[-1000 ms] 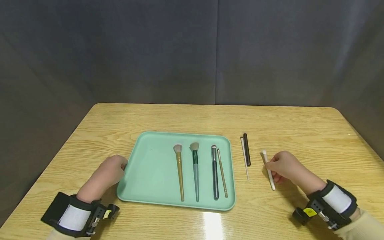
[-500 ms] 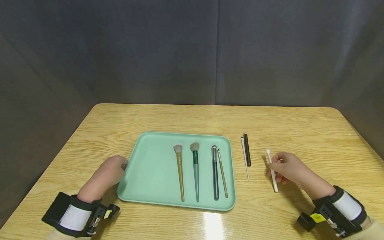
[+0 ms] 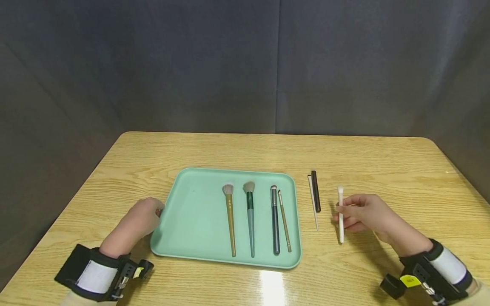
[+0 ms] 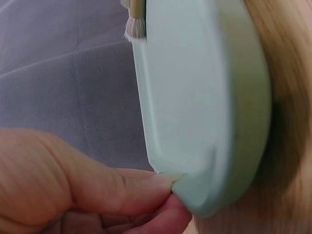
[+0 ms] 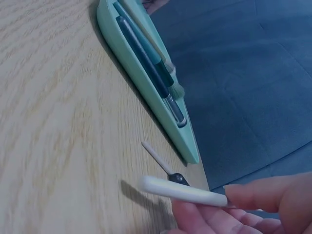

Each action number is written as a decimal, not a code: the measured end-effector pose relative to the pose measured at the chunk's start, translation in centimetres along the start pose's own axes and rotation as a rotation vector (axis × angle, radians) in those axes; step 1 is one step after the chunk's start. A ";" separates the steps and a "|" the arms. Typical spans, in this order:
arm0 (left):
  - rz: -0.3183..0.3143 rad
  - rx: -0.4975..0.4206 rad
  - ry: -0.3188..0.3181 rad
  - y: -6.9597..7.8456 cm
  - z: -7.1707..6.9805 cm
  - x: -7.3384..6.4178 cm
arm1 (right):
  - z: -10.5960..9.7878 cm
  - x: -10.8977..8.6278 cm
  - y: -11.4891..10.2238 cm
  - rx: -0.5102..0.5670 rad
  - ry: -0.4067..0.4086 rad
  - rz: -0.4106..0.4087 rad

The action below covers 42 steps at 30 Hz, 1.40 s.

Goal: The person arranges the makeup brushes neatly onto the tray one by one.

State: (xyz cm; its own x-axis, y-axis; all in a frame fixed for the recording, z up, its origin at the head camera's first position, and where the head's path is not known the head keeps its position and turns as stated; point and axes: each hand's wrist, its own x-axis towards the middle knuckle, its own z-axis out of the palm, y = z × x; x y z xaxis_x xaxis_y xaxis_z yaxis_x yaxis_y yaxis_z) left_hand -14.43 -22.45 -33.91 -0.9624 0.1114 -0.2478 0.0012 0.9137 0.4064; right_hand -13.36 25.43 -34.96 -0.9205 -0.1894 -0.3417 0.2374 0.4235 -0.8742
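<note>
My right hand (image 3: 361, 212) pinches a white makeup brush (image 3: 340, 223) between thumb and fingers. In the right wrist view the white handle (image 5: 185, 191) hangs above the wood, its shadow beneath. My left hand (image 3: 141, 216) grips the left rim of a mint-green tray (image 3: 183, 221), the thumb on the rim in the left wrist view. Inside the tray lie a tan-handled brush (image 3: 230, 223), a green and blue-grey brush (image 3: 250, 221), a dark brush (image 3: 275, 225) and a thin gold-brown brush (image 3: 284, 223), all bristles away from me.
Between the tray and my right hand, a thin white stick-like tool with a dark tip (image 3: 313, 204) and a short black one (image 3: 315, 191) lie side by side on the wooden table (image 3: 237, 148). A dark curtain (image 3: 191, 63) hangs behind the table.
My right hand has lifted the white brush off the table. It shifted slightly right, then a little left, and the brush turned more upright in the head view. The left hand stays put.
</note>
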 end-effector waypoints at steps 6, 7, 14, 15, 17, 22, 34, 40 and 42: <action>-0.007 0.004 -0.007 0.0 0.0 0.1 | 0.3 0.1 -0.1 0.076 -0.023 -0.015; -0.006 0.006 -0.008 0.0 0.0 0.1 | 0.3 0.1 -0.1 0.086 -0.027 -0.020; 0.001 -0.001 -0.004 0.0 0.0 0.0 | 0.7 0.2 -0.5 0.106 -0.047 -0.042; 0.001 -0.004 -0.002 0.0 0.0 0.0 | 0.8 0.2 -0.5 0.108 -0.051 -0.046; 0.005 -0.011 0.002 0.0 0.0 0.0 | 1.0 0.3 -0.5 0.115 -0.058 -0.050; 0.006 -0.016 0.008 0.1 0.0 0.0 | 1.4 0.4 -0.6 0.117 -0.068 -0.059; 0.014 -0.026 0.015 -0.3 0.2 0.1 | 2.5 0.6 -1.5 0.130 -0.064 -0.050; 0.022 -0.033 0.019 -0.4 0.3 0.0 | 3.6 1.0 -2.1 0.147 -0.058 -0.055; 0.020 -0.036 0.016 -0.2 0.2 -0.1 | 4.0 1.1 -2.3 0.157 -0.059 -0.057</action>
State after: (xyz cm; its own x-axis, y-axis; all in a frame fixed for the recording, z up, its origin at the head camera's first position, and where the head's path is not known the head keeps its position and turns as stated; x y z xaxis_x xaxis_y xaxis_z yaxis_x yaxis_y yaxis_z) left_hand -14.27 -22.57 -34.09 -0.9665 0.1231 -0.2254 0.0111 0.8968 0.4423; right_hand -13.71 20.72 -34.66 -0.9152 -0.2623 -0.3059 0.2355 0.2678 -0.9342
